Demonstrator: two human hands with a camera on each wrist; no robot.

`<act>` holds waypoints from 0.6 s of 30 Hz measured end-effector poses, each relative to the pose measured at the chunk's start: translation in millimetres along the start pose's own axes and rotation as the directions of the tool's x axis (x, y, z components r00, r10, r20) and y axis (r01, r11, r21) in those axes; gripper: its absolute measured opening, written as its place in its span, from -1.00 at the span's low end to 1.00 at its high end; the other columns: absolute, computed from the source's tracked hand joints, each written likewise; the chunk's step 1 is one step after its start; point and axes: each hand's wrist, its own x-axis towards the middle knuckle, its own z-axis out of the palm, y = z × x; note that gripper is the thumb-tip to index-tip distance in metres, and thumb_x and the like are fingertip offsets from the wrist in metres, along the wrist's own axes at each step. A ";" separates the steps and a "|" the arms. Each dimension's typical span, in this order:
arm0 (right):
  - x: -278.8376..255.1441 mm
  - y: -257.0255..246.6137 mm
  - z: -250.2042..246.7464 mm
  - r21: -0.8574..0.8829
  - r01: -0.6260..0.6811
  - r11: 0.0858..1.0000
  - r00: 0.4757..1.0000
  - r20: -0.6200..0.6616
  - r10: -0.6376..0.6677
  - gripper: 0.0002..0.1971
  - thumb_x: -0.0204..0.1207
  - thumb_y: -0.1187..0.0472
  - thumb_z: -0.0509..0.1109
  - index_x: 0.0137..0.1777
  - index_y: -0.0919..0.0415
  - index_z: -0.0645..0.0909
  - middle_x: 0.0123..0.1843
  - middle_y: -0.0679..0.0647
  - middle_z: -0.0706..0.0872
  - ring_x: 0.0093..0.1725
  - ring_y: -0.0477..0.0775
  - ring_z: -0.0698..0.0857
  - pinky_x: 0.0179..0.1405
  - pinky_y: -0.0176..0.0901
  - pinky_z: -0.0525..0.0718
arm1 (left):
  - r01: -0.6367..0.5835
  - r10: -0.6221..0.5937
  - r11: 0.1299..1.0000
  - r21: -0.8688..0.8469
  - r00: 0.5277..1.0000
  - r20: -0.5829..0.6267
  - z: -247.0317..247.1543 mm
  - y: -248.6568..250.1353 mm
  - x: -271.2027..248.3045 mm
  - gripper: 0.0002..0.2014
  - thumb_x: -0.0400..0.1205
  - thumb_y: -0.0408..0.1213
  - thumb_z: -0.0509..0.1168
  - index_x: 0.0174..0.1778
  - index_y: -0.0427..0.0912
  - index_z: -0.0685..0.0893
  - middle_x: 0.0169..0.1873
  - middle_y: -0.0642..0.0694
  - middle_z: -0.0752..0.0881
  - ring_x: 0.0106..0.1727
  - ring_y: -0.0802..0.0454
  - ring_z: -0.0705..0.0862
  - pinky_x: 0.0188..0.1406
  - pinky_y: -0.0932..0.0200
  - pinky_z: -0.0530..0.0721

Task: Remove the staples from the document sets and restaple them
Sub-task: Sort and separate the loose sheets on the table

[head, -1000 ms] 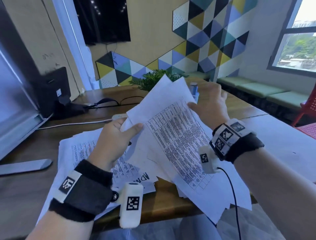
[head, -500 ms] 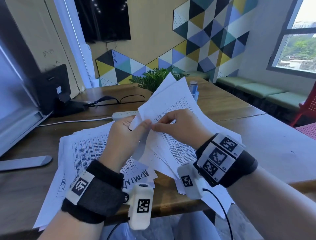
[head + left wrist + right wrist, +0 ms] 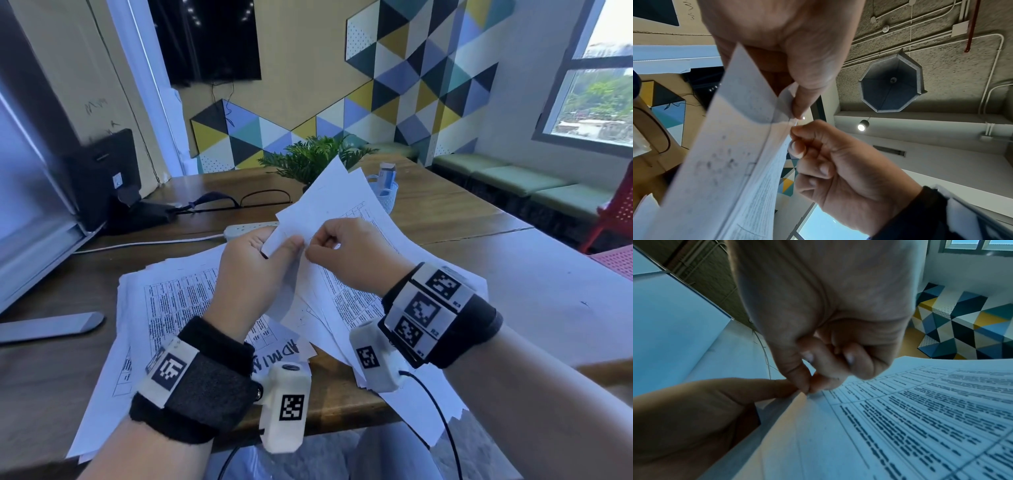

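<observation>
I hold a stapled document set of printed tables raised above the wooden table. My left hand grips its near corner, thumb on top and fingers behind. My right hand is curled, and its thumb and forefinger pinch at that same corner, right beside my left thumb. In the left wrist view a small metal staple glints between my left hand and my right hand, at the edge of the document set. The right wrist view shows my right hand pinching on the top sheet of the document set.
A loose pile of printed papers lies on the table under my hands and overhangs its near edge. Behind it are a power strip, glasses, a potted plant and a white basket. A monitor stands at the left.
My right hand left the far edge of the sheets and came in to the corner beside my left thumb, where it now pinches. The document set has dropped slightly.
</observation>
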 end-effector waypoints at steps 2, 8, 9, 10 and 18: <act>-1.3 2.0 1.7 0.014 0.019 1.000 1.000 0.004 -0.019 -0.86 0.48 0.17 0.40 -0.15 0.26 0.66 -0.28 0.05 0.62 -0.46 -0.11 0.47 -0.64 -0.52 0.40 | -0.011 0.011 1.000 0.019 1.000 -0.005 -0.2 -1.0 0.6 -0.82 0.64 -0.20 0.37 -0.16 -0.20 0.81 -0.23 -0.13 0.83 -0.25 0.07 0.67 -0.34 0.27 0.58; -1.9 8.7 6.5 0.044 0.086 0.995 0.996 -0.044 -0.084 -0.91 0.48 0.20 0.39 -0.21 0.20 0.65 -0.29 0.05 0.67 -0.44 -0.13 0.48 -0.55 -0.50 0.41 | -0.016 0.016 0.999 0.029 1.000 -0.004 0.4 0.2 2.0 -0.81 0.64 -0.21 0.38 -0.18 -0.23 0.81 -0.24 -0.21 0.82 -0.26 0.03 0.64 -0.26 0.16 0.56; -1.8 9.8 7.5 0.049 0.098 0.994 0.994 -0.055 -0.095 -0.92 0.48 0.21 0.38 -0.22 0.18 0.64 -0.29 0.04 0.67 -0.43 -0.13 0.48 -0.50 -0.45 0.43 | -0.034 0.035 0.998 0.044 0.999 -0.012 0.0 0.8 2.9 -0.79 0.64 -0.22 0.38 -0.20 -0.29 0.79 -0.24 -0.29 0.80 -0.29 0.03 0.59 -0.29 0.17 0.51; -1.8 10.6 8.4 0.056 0.110 0.992 0.992 -0.066 -0.106 -0.92 0.48 0.21 0.38 -0.23 0.16 0.63 -0.30 0.02 0.66 -0.44 -0.13 0.48 -0.46 -0.41 0.43 | -0.046 0.047 0.997 0.058 0.999 -0.020 -0.9 2.4 3.1 -0.76 0.63 -0.23 0.38 -0.22 -0.34 0.77 -0.26 -0.34 0.77 -0.31 0.05 0.54 -0.31 0.17 0.47; 5.7 8.0 -13.2 0.173 0.159 0.972 0.976 -0.177 -0.129 -0.84 0.51 0.26 0.38 -0.29 0.08 0.58 -0.35 -0.03 0.73 -0.62 -0.25 0.47 -0.62 -0.56 0.36 | -0.016 0.016 1.000 -0.009 1.000 0.000 -3.5 -5.6 5.7 -0.62 0.61 -0.20 0.41 -0.25 -0.53 0.64 -0.42 -0.10 0.56 -0.37 0.12 0.44 -0.34 0.23 0.39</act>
